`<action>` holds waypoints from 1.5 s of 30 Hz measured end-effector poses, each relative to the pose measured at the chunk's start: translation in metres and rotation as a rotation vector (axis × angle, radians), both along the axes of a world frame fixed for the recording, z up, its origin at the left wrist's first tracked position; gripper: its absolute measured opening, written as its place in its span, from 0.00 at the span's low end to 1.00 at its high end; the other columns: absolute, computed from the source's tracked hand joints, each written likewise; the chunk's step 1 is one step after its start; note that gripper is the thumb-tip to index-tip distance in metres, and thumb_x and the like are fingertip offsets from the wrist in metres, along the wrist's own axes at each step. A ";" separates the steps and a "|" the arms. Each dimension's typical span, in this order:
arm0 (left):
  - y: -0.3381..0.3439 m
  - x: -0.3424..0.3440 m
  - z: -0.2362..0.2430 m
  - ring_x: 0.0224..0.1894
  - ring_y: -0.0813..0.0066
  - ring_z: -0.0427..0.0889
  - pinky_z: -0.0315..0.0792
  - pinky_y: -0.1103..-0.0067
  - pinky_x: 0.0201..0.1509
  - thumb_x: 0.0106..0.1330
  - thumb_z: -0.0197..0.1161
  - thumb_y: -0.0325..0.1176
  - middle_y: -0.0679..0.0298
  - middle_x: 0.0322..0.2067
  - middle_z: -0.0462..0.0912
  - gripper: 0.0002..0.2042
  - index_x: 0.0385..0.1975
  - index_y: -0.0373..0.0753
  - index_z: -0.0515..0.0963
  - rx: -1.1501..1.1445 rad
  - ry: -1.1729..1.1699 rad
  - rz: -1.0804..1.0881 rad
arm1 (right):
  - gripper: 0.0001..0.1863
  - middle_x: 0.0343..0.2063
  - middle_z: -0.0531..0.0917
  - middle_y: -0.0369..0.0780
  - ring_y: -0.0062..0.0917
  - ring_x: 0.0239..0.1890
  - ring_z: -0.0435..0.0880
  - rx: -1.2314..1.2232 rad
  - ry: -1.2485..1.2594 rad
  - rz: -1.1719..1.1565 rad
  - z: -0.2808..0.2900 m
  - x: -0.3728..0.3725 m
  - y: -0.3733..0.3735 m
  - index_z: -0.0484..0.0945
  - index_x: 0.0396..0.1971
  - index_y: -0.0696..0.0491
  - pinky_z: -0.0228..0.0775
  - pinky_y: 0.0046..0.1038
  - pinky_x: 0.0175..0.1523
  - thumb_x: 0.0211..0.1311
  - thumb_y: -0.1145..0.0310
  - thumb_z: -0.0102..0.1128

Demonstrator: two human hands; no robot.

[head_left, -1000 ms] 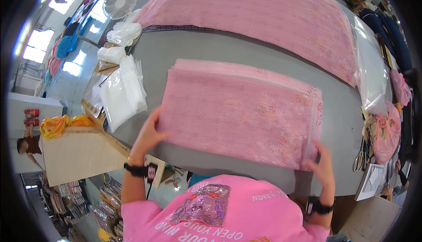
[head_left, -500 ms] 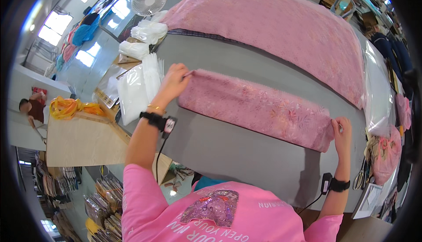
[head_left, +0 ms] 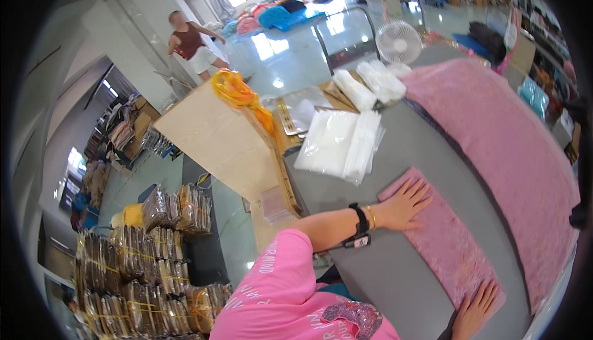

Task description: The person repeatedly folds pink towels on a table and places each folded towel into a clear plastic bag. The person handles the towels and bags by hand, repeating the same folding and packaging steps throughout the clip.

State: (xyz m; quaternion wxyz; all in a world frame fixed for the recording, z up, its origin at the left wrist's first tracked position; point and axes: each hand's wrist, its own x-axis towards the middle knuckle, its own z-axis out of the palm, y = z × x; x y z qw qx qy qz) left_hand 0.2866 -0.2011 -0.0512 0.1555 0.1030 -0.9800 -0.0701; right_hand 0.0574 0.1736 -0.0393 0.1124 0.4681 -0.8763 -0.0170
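A long folded strip of pink patterned fabric [head_left: 441, 241] lies flat on the grey table [head_left: 364, 260]. Near its far left end, my left hand [head_left: 404, 206] rests palm down on it with the fingers spread. My right hand [head_left: 477, 309] lies flat on the strip's other end, fingers stretched out, its wrist partly cut off by the lower edge of the picture. Beyond the strip, a large spread of the same pink fabric [head_left: 500, 136] covers the far side of the table, with a dark layer showing under its near edge.
Clear plastic bags [head_left: 336, 142] and white bundles [head_left: 370, 83] lie at the table's left end. A white fan [head_left: 398, 41] stands behind them. Orange-yellow ribbon [head_left: 238, 93] hangs over a wooden board [head_left: 216, 145]. Bundled packages [head_left: 136, 260] are stacked lower left; a person [head_left: 191, 40] stands far left.
My view has swung left. Both hands earlier pinched the strip's ends; now they have let go and lie flat on it, and the strip rests flat on the table.
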 end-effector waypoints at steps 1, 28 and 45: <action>-0.001 0.006 0.000 0.79 0.38 0.46 0.37 0.46 0.79 0.70 0.56 0.59 0.37 0.75 0.53 0.40 0.74 0.35 0.61 0.000 -0.057 0.045 | 0.31 0.74 0.63 0.50 0.46 0.77 0.57 -0.068 -0.007 0.063 0.004 0.001 0.004 0.64 0.72 0.57 0.45 0.48 0.81 0.76 0.56 0.46; 0.025 0.079 -0.016 0.66 0.48 0.65 0.67 0.65 0.68 0.61 0.73 0.44 0.46 0.61 0.68 0.25 0.46 0.26 0.79 0.400 0.330 0.751 | 0.24 0.40 0.87 0.51 0.39 0.34 0.87 -0.079 0.369 -0.327 0.069 0.065 0.057 0.81 0.51 0.62 0.79 0.44 0.42 0.72 0.54 0.62; 0.040 0.008 -0.030 0.65 0.68 0.76 0.71 0.67 0.69 0.77 0.59 0.35 0.63 0.62 0.78 0.19 0.63 0.36 0.72 2.068 0.966 0.267 | 0.32 0.63 0.72 0.54 0.45 0.64 0.71 -1.669 -1.619 -0.660 -0.017 0.029 0.073 0.67 0.66 0.62 0.63 0.46 0.69 0.75 0.52 0.51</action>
